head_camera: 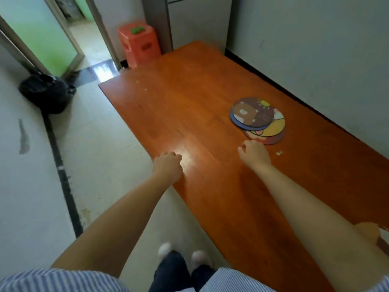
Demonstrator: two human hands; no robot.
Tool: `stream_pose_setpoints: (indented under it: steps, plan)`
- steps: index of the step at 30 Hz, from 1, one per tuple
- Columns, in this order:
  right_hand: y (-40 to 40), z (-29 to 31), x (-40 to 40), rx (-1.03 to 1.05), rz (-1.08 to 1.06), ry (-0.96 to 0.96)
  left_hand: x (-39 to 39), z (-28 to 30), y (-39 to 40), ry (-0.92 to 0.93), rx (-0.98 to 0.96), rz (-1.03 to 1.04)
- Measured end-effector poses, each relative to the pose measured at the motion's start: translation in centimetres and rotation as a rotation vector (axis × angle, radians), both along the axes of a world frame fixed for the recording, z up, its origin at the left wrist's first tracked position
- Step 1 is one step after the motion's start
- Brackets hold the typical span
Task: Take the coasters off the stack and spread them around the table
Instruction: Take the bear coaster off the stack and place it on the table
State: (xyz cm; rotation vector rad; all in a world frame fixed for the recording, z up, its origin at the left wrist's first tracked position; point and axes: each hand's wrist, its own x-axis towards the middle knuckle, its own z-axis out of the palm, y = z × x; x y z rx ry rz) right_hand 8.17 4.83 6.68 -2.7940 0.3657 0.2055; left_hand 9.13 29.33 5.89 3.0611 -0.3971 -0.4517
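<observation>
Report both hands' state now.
Left hand: loosely curled, empty, at the table edge.
Right hand: loosely curled, empty, beside the coasters.

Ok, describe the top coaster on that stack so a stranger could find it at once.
Start at the long orange-brown wooden table and go to the fanned stack of round coasters by the wall. The top coaster is dark brown with a cartoon bear's face; those beneath show blue, yellow and red.

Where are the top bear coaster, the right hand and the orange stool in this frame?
top bear coaster (249, 112): head view, on the bear's face.
right hand (254, 153): head view, on the back of the hand.
orange stool (140, 44): head view, on its front side.
</observation>
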Motion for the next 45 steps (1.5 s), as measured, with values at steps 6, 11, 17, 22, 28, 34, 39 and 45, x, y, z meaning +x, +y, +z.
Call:
stream_pose_setpoints:
  steps: [6, 11, 17, 22, 28, 34, 39, 45]
  plan:
    - [-1.4, -1.2, 5.5, 0.02, -0.217, -0.039, 9.8, -3.0, -1.3, 0.037, -0.074, -0.184]
    - [-1.7, -2.8, 9.8, -0.001, -0.372, -0.086, 14.8, -6.6, -2.1, 0.062, -0.125, -0.306]
    - [-3.2, -5.0, 13.4, -0.144, -0.301, -0.023, 17.0, -9.7, -1.8, 0.035, -0.146, -0.491]
    - [-3.9, -5.4, 14.3, -0.202, -0.174, 0.097, 17.1, -10.2, -1.8, 0.014, -0.157, -0.509]
    - [-3.8, -4.4, 13.4, -0.266, -0.145, 0.009, 17.2, -10.1, -1.7, 0.0, -0.202, -0.508]
    - [-0.5, -2.1, 4.6, -0.242, -0.123, -0.278, 16.0, -8.5, -2.3, -0.004, -0.333, -0.408]
    - [4.3, -3.3, -4.4, -0.179, -0.194, -0.249, 10.8, -6.7, -5.0, 0.243, -0.506, -0.313]
    - [8.7, -4.4, -11.1, -0.015, -0.095, -0.166, 5.3, -5.6, -6.8, 0.549, -0.534, -0.03]
